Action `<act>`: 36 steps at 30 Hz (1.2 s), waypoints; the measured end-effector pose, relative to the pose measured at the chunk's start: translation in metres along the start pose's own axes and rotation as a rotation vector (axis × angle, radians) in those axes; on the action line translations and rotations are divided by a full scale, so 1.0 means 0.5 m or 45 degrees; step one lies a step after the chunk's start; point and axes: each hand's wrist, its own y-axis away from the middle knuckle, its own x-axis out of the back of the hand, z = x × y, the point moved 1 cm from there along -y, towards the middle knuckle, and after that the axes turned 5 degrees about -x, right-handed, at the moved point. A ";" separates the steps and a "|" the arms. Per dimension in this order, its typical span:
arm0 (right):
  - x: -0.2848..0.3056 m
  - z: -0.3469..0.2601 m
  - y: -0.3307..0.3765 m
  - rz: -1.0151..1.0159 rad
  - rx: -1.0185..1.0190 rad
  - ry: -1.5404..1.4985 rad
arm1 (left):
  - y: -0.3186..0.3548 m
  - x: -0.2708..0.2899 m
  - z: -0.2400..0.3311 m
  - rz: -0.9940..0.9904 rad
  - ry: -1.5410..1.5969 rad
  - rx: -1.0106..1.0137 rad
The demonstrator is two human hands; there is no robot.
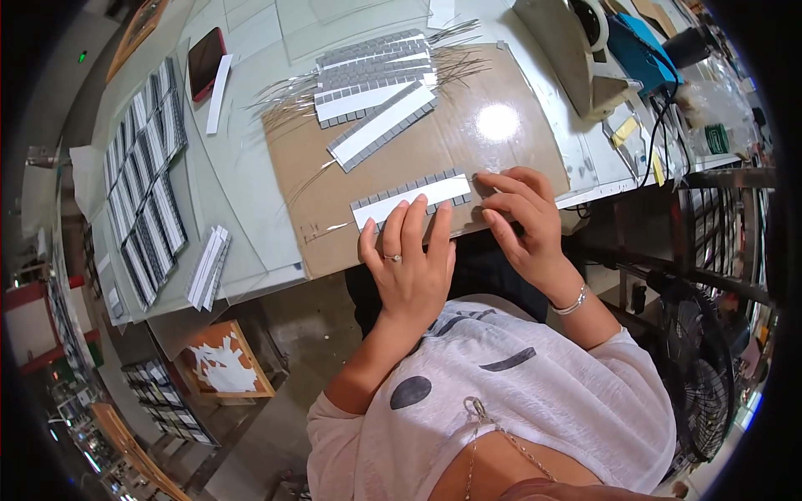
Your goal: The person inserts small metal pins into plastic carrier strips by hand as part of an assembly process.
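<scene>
A white strip [418, 197] edged with small grey squares lies on a brown cardboard sheet [543, 125], with a short pale wire out of its left end. My left hand [411, 250] rests its spread fingertips along the strip's near edge, partly covering it. Close to the right end, my right hand [528, 217] has its fingers bent and apart over the cardboard; nothing shows between them. Farther back on the sheet sits a pile of similar strips [372, 75] with thin wires fanning from both ends. One more strip [384, 125] leans diagonally against its front.
At the left are a tied bundle of strips [146, 179], a small stack [209, 267] near the table edge, and a phone [206, 65] beside a plain white strip [219, 94]. A beige machine [560, 50] and black cable stand at the right. Below, a black fan [697, 367].
</scene>
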 end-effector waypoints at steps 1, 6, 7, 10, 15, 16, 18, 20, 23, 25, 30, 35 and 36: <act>-0.004 -0.001 -0.002 -0.004 -0.001 -0.050 | 0.001 -0.002 0.000 0.013 -0.019 0.000; -0.010 -0.005 -0.006 -0.028 -0.016 -0.151 | 0.001 -0.009 -0.003 0.029 -0.073 -0.002; -0.008 -0.007 -0.009 -0.058 0.024 -0.121 | 0.002 -0.012 -0.003 0.044 -0.086 -0.007; -0.016 -0.006 -0.005 -0.047 0.024 -0.112 | -0.005 -0.010 -0.001 0.065 -0.089 -0.004; -0.014 -0.024 -0.023 -0.171 0.128 -0.060 | -0.011 -0.010 -0.002 0.073 -0.103 -0.021; -0.015 -0.022 -0.025 -0.171 0.124 -0.061 | -0.011 -0.010 -0.002 0.062 -0.109 -0.028; -0.018 -0.021 -0.031 -0.267 0.278 -0.105 | -0.011 -0.010 -0.003 0.052 -0.116 -0.033; -0.020 -0.018 -0.033 -0.246 0.310 -0.113 | -0.011 -0.012 -0.003 0.043 -0.120 -0.032; -0.007 -0.010 -0.028 -0.145 0.270 -0.163 | -0.008 -0.011 -0.002 0.032 -0.102 -0.024; -0.002 0.000 -0.016 -0.065 0.147 -0.140 | -0.008 -0.009 -0.002 0.016 -0.088 -0.020; -0.004 0.005 -0.003 -0.069 0.015 -0.225 | -0.004 -0.012 -0.004 -0.009 -0.087 -0.032; -0.006 -0.003 -0.010 -0.086 0.079 -0.178 | -0.004 -0.012 -0.005 -0.021 -0.088 -0.034; -0.007 -0.006 -0.012 -0.087 0.097 -0.158 | -0.003 -0.013 -0.005 -0.018 -0.091 -0.033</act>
